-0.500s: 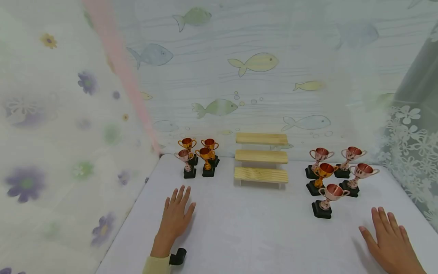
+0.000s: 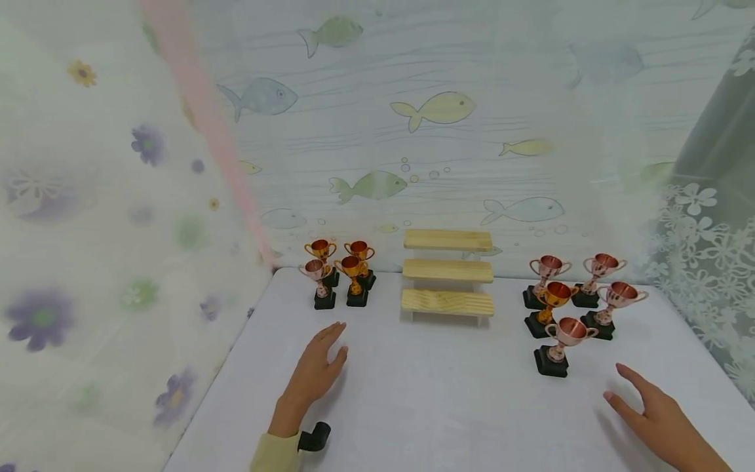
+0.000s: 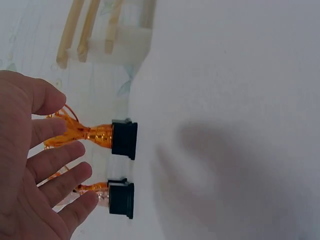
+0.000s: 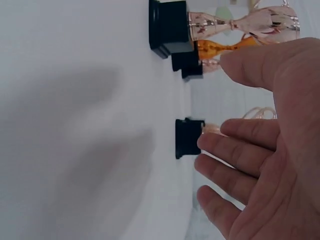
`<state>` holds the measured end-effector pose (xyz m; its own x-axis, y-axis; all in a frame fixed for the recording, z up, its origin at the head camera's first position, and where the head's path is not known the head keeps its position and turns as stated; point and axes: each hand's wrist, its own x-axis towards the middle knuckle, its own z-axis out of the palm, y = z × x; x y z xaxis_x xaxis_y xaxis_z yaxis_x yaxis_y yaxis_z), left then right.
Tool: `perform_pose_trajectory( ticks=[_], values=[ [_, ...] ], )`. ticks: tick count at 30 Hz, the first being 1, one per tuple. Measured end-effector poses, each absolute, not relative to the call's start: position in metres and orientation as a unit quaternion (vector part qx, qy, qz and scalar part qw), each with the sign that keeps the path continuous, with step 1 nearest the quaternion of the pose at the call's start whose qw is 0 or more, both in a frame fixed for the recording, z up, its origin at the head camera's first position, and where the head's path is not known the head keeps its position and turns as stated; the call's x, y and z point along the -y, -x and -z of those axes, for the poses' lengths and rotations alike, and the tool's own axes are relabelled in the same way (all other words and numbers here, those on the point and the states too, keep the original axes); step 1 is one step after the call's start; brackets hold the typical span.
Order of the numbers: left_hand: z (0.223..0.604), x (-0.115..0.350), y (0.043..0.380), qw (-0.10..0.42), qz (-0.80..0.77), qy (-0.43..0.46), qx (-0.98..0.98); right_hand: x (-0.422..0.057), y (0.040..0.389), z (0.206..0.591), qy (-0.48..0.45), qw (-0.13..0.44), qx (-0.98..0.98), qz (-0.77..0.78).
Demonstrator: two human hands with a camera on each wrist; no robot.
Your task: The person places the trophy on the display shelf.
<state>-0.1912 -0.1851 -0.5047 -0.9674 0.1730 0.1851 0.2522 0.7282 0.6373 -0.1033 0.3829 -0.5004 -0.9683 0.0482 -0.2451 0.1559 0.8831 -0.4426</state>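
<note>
My left hand [image 2: 314, 370] hovers over the table's left side, holding nothing, with thumb and fingers apart. Beyond it stands a group of small trophy cups on black bases: a gold trophy [image 2: 354, 278] and a rose-pink trophy [image 2: 318, 282] in front, gold ones behind. In the left wrist view the gold trophy [image 3: 100, 135] shows past the fingers. My right hand [image 2: 657, 419] is raised at the right, empty, thumb spread from the fingers. Nearest to it is a rose-pink trophy [image 2: 563, 344], with several more behind, including a gold trophy [image 2: 551, 305].
A three-step wooden stand [image 2: 448, 303] is at the back middle of the white table [image 2: 425, 387]. Behind it hangs a fish-print curtain [image 2: 439, 108]. A lace-edged curtain [image 2: 696, 196] borders the right side. A black strap piece [image 2: 315, 436] sits by my left wrist.
Both hands have lifted from a flat, palm-down pose and turned so the thumbs part from the fingers. The left has shifted slightly right, the right slightly left. The trophies stay in place.
</note>
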Motion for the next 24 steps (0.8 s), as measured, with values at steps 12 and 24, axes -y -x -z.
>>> perform_pose_trajectory(
  ticks=[12, 24],
  values=[
    [0.508, 0.137, 0.231, -0.016, 0.584, 0.087, 0.807, -0.374, 0.115, 0.488, -0.025, 0.025, -0.946, 0.323],
    [0.517, 0.087, 0.275, -0.108, 0.714, -0.078, 0.687, -0.349, 0.137, 0.491, -0.01, -0.105, -0.905, 0.412]
  ],
)
